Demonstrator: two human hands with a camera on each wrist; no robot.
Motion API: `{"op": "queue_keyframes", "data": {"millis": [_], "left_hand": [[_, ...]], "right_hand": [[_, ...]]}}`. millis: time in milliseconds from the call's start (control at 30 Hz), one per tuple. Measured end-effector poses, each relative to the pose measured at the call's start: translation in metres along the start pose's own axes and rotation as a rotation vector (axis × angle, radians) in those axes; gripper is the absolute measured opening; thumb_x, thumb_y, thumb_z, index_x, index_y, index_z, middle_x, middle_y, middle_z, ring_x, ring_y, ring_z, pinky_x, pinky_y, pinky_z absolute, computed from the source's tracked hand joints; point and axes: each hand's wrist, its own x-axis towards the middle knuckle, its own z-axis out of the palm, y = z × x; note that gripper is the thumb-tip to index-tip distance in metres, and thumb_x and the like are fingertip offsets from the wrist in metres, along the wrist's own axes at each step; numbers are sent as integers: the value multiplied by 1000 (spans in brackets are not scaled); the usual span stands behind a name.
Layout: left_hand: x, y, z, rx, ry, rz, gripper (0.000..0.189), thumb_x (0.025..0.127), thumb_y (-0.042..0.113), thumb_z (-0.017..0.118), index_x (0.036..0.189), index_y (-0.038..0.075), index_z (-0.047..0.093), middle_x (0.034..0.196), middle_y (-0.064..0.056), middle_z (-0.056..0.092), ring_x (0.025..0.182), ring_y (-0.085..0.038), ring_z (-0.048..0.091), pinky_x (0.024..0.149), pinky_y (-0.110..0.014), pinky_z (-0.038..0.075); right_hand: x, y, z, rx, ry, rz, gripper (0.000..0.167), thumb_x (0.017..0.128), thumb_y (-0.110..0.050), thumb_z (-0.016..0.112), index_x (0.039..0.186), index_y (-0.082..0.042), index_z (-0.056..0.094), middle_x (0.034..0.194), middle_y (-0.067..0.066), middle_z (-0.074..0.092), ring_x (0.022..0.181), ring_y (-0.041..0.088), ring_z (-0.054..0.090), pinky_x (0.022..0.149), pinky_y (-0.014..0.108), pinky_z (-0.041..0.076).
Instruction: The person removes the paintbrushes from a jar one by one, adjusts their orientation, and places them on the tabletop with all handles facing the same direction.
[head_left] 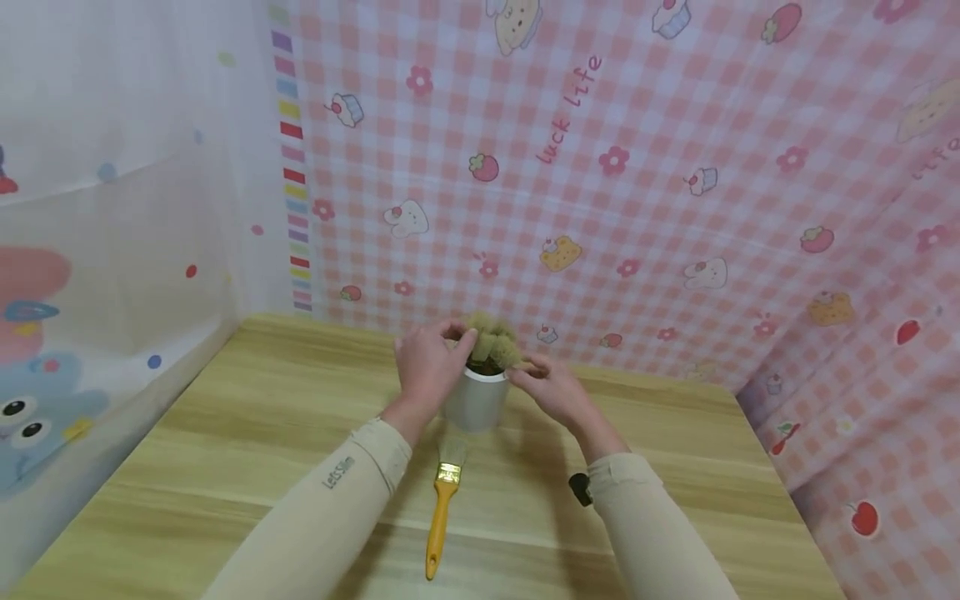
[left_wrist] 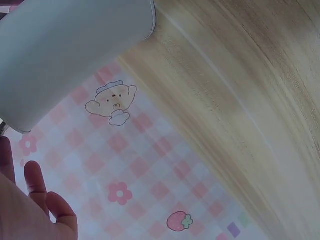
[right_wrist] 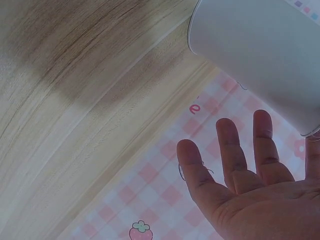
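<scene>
A fuzzy yellow-green plant (head_left: 495, 343) stands in a light grey-white pot (head_left: 476, 404) with dark filling under its rim. My left hand (head_left: 430, 367) is at the plant's left side, thumb and forefinger pinching its foliage. On the right, my right hand (head_left: 551, 387) pinches the plant's edge just above the rim. The contact points are partly hidden. Both wrist views show the smooth pot wall (left_wrist: 70, 55), the other fingers (right_wrist: 232, 157) extended away from it. A paintbrush (head_left: 439, 521) with a yellow-orange handle lies in front of the pot, pale bristles toward it.
The wood-grain table (head_left: 300, 433) ends at a pink checked cloth (head_left: 450, 250) hanging behind it. A white patterned curtain (head_left: 187, 208) hangs at left; more checked cloth is at right. A dark band (head_left: 581, 489) sits by the right sleeve.
</scene>
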Motion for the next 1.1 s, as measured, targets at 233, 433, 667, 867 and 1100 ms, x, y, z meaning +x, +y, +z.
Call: {"op": "queue_keyframes", "data": {"millis": [233, 433, 667, 867, 1100], "left_hand": [[-2, 5, -1, -99, 17, -30, 20, 99, 36, 77, 106, 18, 83, 109, -3, 84, 114, -28, 76, 119, -55, 42], [-2, 8, -3, -133, 58, 7, 18, 98, 33, 79, 101, 16, 83, 104, -5, 84, 104, -27, 80, 95, -48, 60], [4, 17, -10, -193, 88, 56, 22, 100, 32, 76, 103, 12, 82, 101, -7, 84, 99, -28, 79, 88, -46, 63], [14, 33, -30, -349, 115, 66, 22, 101, 28, 74, 108, 8, 79, 96, -13, 81, 83, -25, 73, 75, -35, 59], [28, 43, -71, -558, 111, -47, 24, 104, 32, 72, 110, 8, 74, 101, -12, 79, 83, -11, 65, 77, -25, 52]], "right_hand": [[-1, 1, -2, 10, -5, 6, 59, 106, -35, 65, 156, -7, 53, 147, 23, 65, 140, 42, 61, 117, 60, 48], [-2, 2, -2, 8, -9, 12, 61, 106, -37, 66, 157, -7, 52, 148, 24, 64, 142, 43, 59, 117, 61, 48], [-3, 5, -4, 5, -28, 34, 64, 107, -41, 64, 161, -11, 48, 157, 22, 57, 145, 43, 56, 117, 61, 47], [-7, 8, -7, 6, -45, 29, 66, 108, -41, 63, 163, -12, 45, 163, 21, 50, 147, 42, 54, 118, 61, 47], [-4, 4, -7, -33, -64, 55, 70, 107, -48, 62, 164, -14, 43, 160, 23, 53, 147, 46, 53, 118, 63, 45]]}}
